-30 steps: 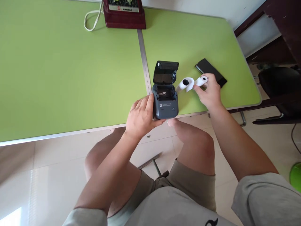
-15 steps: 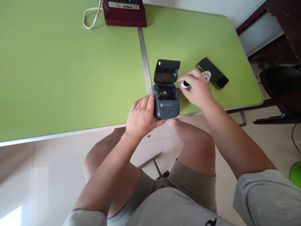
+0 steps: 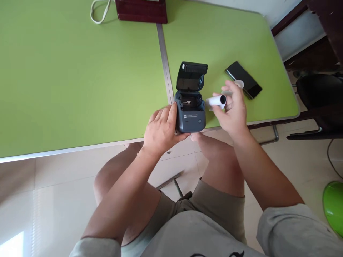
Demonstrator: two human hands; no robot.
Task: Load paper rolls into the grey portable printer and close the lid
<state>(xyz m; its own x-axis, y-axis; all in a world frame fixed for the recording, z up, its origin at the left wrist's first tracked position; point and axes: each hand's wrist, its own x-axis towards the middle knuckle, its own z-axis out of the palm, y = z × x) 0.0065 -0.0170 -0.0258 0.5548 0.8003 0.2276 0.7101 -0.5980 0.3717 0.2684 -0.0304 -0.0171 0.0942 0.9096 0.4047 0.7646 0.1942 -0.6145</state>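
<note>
Fingers of the left hand (image 3: 160,131) are wrapped around one grey machine (image 3: 190,122), with the thumb along its near edge and the other fingers against its left side. The machine sits at the near edge of one green table (image 3: 80,78). It has one black lid (image 3: 190,79), tipped up and open, and one small round button (image 3: 199,121) on its top.

Two white paper rolls are here. The first roll (image 3: 214,100) is just right of the machine, outside it, pinched between the thumb and fingers of the right hand (image 3: 233,111). One dark hole shows in its end. The second roll (image 3: 239,83) is behind that hand, partly hidden, close to one black phone (image 3: 248,84).

One silver strip (image 3: 164,60) crosses the table. At the far side are one dark red stand (image 3: 142,12) and one white cord (image 3: 98,22) in a loop. One black chair (image 3: 317,96) stands off to the right.
</note>
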